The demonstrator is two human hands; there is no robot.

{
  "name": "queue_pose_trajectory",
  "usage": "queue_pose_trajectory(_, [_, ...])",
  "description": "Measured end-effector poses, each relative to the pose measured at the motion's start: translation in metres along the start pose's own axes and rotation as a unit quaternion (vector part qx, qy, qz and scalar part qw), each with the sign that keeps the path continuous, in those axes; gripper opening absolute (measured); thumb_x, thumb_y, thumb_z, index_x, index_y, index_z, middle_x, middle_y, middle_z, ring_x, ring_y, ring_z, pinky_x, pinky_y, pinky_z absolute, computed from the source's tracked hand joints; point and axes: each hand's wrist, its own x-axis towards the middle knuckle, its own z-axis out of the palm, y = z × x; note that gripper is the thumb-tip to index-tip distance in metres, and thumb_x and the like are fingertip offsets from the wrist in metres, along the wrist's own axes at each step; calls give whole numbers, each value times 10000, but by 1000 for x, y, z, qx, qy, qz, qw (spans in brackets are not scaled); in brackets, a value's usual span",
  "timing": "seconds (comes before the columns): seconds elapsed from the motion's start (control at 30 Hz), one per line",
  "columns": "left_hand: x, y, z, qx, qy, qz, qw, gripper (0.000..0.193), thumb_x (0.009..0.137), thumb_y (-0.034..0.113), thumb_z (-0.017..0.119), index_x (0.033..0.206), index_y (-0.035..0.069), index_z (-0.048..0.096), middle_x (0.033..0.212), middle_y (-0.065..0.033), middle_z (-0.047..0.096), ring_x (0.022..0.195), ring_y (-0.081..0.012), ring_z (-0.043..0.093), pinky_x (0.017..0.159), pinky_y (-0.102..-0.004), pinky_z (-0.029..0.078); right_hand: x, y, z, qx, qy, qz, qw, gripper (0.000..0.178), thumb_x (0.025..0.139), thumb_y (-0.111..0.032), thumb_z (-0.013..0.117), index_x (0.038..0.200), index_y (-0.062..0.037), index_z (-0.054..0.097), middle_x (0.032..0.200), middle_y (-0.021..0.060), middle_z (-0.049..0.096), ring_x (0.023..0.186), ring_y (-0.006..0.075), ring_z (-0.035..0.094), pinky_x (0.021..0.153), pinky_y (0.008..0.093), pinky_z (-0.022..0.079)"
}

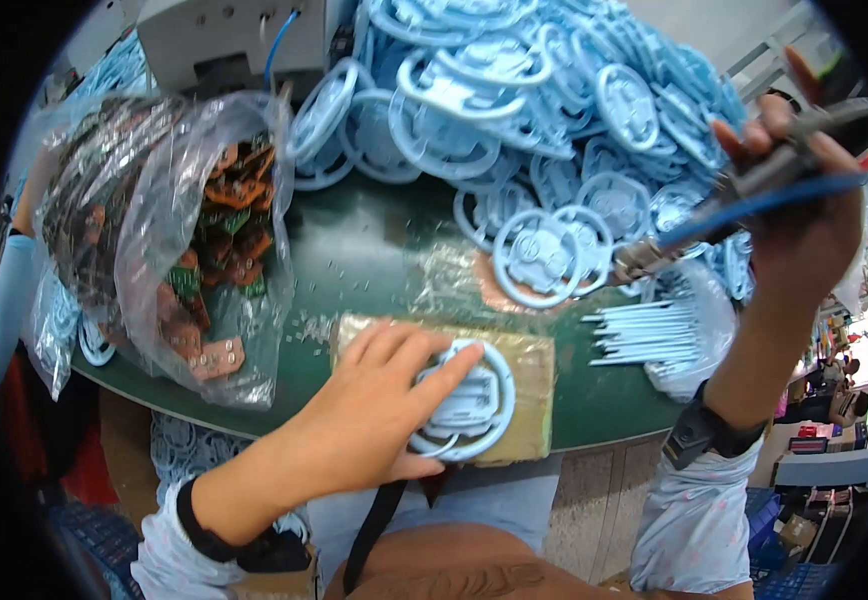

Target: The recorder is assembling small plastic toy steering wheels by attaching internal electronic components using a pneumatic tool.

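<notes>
Left hand: the left hand (pixel 384 385) has fingers bent and a little apart; its index finger and thumb press at the rim of the light blue round plastic part with a ring edge (pixel 471 408).
Where the part lies: flat on the yellowish rectangular block (pixel 534 395), just right of the left palm and touching the fingers.
Why so: probably the block supports the part, and the hand keeps it from turning.
Right hand: the right hand (pixel 816 225) is closed around the grey tool with metal nose and blue hose (pixel 769 175), raised well apart from the part, maybe to leave it uncovered.
Around: the heap of similar light blue parts (pixel 554 90) lies behind; the clear plastic bag of orange and green boards (pixel 154 230) opens toward the left hand, perhaps for easy reach.
</notes>
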Motion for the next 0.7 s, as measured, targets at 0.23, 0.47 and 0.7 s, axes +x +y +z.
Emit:
queue_pose_trajectory(0.23, [0,-15,24,-107,57,26,992,993,623,204,878,1466,30,382,1443,-202,390,1353,-429,368,1131,-493,331,-5,20,172,48,-80,169,981,180,949,-180,609,1033,-53,513,946,63,484,918,159,571,948,382,500])
queue_pose_trajectory(0.47, [-2,-22,27,-133,78,38,987,975,640,141,864,1475,36,371,1499,-216,350,1356,-418,369,1112,-491,338,9,45,234,12,-90,108,990,351,1005,-191,524,1319,-102,395,896,50,522,802,163,589,798,371,515])
queue_pose_trajectory(0.7, [-3,-21,29,-132,82,32,987,963,654,141,845,1482,41,364,1513,-210,340,1367,-414,360,1119,-490,323,-47,-35,134,-4,-116,70,991,506,1045,-200,463,1524,-142,309,862,43,549,716,170,601,689,368,523])
